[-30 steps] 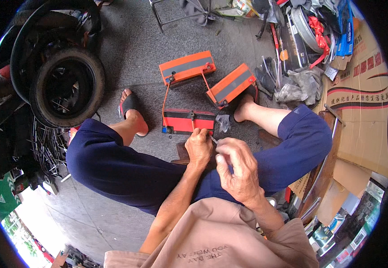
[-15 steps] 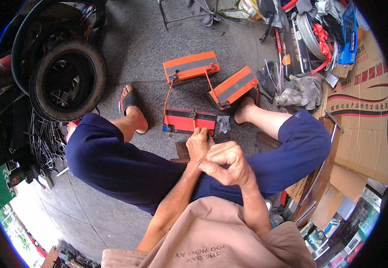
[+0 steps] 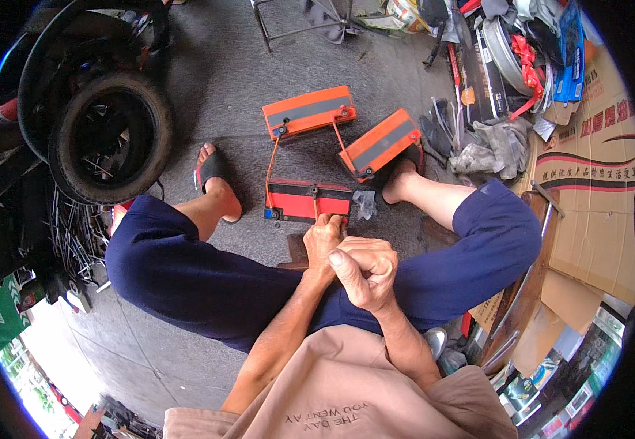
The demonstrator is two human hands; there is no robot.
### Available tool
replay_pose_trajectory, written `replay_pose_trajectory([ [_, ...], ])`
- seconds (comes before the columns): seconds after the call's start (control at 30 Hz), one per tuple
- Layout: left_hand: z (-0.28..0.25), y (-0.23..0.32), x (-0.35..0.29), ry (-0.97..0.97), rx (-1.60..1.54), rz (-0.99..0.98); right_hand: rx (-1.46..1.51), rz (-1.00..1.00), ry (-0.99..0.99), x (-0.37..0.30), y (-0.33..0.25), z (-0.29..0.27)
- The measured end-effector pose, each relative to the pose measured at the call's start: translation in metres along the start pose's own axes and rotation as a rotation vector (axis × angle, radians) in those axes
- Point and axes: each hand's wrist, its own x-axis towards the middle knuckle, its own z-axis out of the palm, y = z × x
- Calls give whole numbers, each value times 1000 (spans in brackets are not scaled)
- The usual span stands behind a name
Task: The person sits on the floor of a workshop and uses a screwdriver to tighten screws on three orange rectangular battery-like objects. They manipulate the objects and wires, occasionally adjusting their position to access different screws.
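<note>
Grey concrete floor (image 3: 208,88), workshop clutter around: tyre (image 3: 112,139) left, cardboard boxes (image 3: 595,168) right. Since a second ago, right hand (image 3: 365,267) changes from loose grip to tight fist, lifted slightly; contents hidden. Left hand (image 3: 323,240) stays curled at near edge of nearest red battery (image 3: 308,200), held item not visible. Two orange batteries (image 3: 308,111) (image 3: 379,143) beyond, joined by wires.

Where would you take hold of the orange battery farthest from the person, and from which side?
Grip the farthest orange battery across its two long sides, coming from above. It lies flat on the floor, apart from the others, its long sides free. Probably avoid the end with terminals, where an orange wire attaches.
</note>
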Motion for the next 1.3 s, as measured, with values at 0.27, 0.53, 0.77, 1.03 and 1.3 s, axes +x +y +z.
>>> replay_pose_trajectory([
  [0.27, 18, -16, -10, 64, 84, 165, -20, -64, -285, 13, 17, -10],
  [0.53, -84, 1, 119, 244, -11, 78, 67, 176, -401, 40, 29, -26],
  [0.77, -150, 41, 165, 343, -188, 14, -1172, 512, -822, 59, 145, -134],
  [1.03, -166, 47, 174, 332, -280, -32, -1338, 495, -1086, 50, 206, -151],
  [1.3, -162, 41, 182, 305, -343, -72, -1378, 470, -1172, 50, 242, -154],
])
